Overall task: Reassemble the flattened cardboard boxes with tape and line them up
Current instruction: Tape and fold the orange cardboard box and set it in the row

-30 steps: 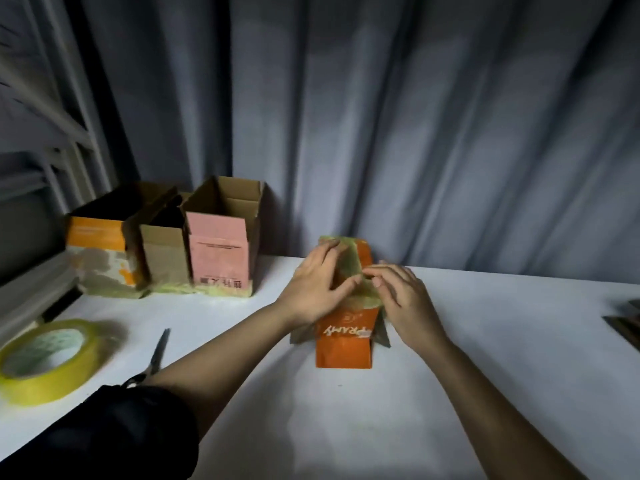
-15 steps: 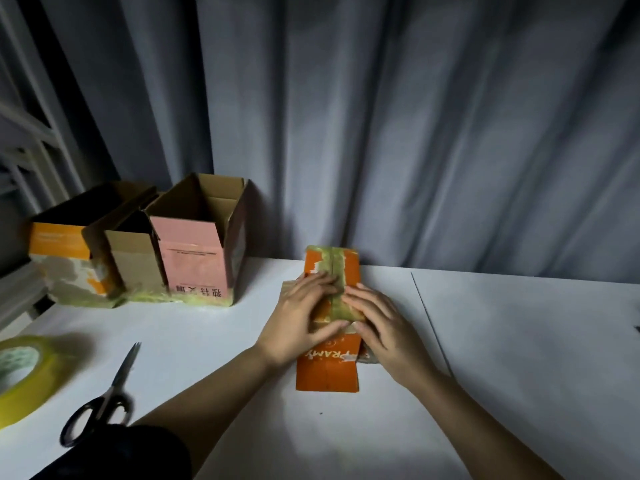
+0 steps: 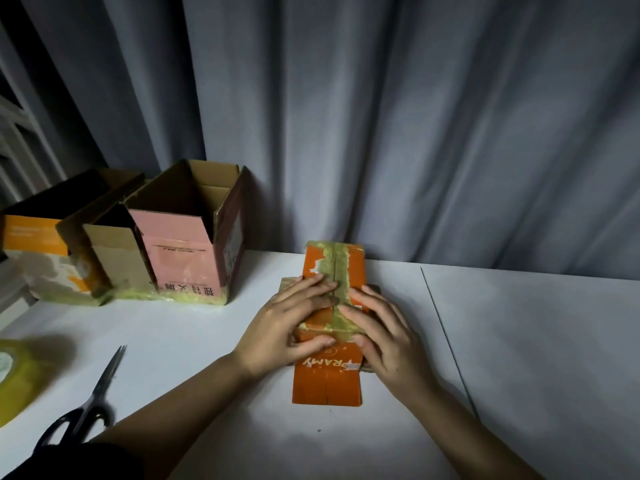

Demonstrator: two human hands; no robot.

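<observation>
Orange box (image 3: 327, 384) sits at centre frame, lower middle, on the white table (image 3: 519, 341), its top face crossed by a yellowish tape strip (image 3: 337, 268) running along the seam. My left hand (image 3: 287, 327) lies flat on the left half of that face, fingers straight and spread, thumb against the near side just above the white lettering. My right hand (image 3: 388, 337) mirrors it on the right half, fingers straight, tips meeting the tape at the seam; neither hand grips anything, both press. Left of centre, against the grey curtain (image 3: 381, 116), stand three open-topped boxes touching in a row: pink box (image 3: 183, 261), small brown box (image 3: 114, 254), orange-and-white box (image 3: 38, 251). Scissors (image 3: 86, 407) lie lower left, blades pointing up-frame. Yellow tape roll (image 3: 17, 379) is cut by the left edge.
</observation>
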